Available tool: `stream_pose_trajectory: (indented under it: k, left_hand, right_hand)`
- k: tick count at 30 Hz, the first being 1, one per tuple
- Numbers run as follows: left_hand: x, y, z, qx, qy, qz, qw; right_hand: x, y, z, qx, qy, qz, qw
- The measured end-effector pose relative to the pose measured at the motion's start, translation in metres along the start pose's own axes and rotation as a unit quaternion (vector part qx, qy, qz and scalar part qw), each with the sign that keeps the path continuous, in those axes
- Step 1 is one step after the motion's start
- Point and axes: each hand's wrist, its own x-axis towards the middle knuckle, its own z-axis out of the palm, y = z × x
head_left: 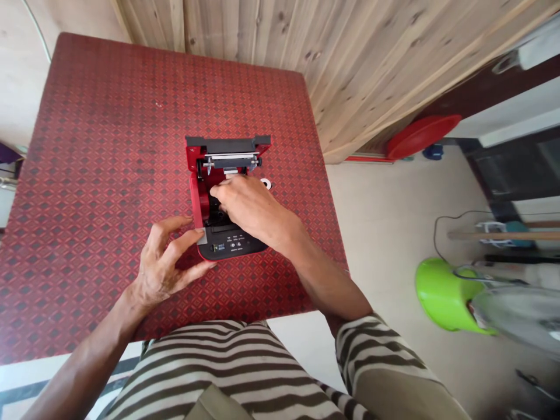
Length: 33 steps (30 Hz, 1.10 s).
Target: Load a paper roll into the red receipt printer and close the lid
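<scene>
A small red and black label printer (pixel 236 240) stands on the table with its lid (pixel 227 146) raised, so its inside shows. My left hand (pixel 164 259) grips the printer's front left corner, fingers on the side and top, thumb at the front edge. Beneath those fingertips is a greyish patch (pixel 202 235). Over the open compartment (pixel 214 213) is my right hand (pixel 247 201), its fingers curled down inside; what they hold, if anything, is hidden. Just right of the printer lies a white ring-shaped piece (pixel 265 184), partly covered by the hand.
The red patterned table (pixel 109 146) reaches back to a wooden plank wall (pixel 271 35). On the floor to the right are a bright green bucket (pixel 441 297), a fan (pixel 520 315) and a red basin (pixel 420 134).
</scene>
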Motion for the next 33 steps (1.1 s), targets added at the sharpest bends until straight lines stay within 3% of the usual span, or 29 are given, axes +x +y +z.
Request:
stream_pose_trajectory:
  k: [5, 11, 15, 18, 21, 26, 29, 33]
  left_hand:
    - [0.0, 0.0, 0.001, -0.008, 0.003, 0.003, 1.0]
    - [0.001, 0.001, 0.0, -0.014, 0.005, 0.001, 1.0]
    - [0.007, 0.002, -0.01, -0.053, 0.003, -0.015, 0.998]
    - [0.028, -0.002, -0.023, -0.07, 0.019, -0.042, 0.996]
    - [0.066, -0.011, -0.031, -0.051, 0.022, -0.067, 0.996]
    - [0.117, -0.024, -0.025, -0.031, -0.051, 0.0, 0.998]
    - [0.113, -0.018, -0.023, -0.038, -0.06, 0.007, 0.997]
    - [0.08, -0.002, -0.025, 0.006, -0.072, 0.065, 0.995]
  right_hand:
    - [-0.005, 0.005, 0.002, 0.034, 0.019, -0.003, 0.999]
    - [-0.045, 0.021, 0.001, 0.209, 0.097, -0.138, 0.963]
    - [-0.057, 0.027, 0.013, 0.247, 0.148, -0.158, 0.944]
    - [-0.057, 0.026, 0.023, 0.253, 0.204, -0.159, 0.932]
    - [-0.059, 0.022, 0.03, 0.243, 0.26, -0.148, 0.923]
    - [-0.07, 0.011, 0.04, 0.212, 0.328, -0.118, 0.913]
    - [-0.079, 0.004, 0.047, 0.167, 0.358, -0.102, 0.913]
    - [-0.092, -0.006, 0.055, 0.111, 0.39, -0.083, 0.91]
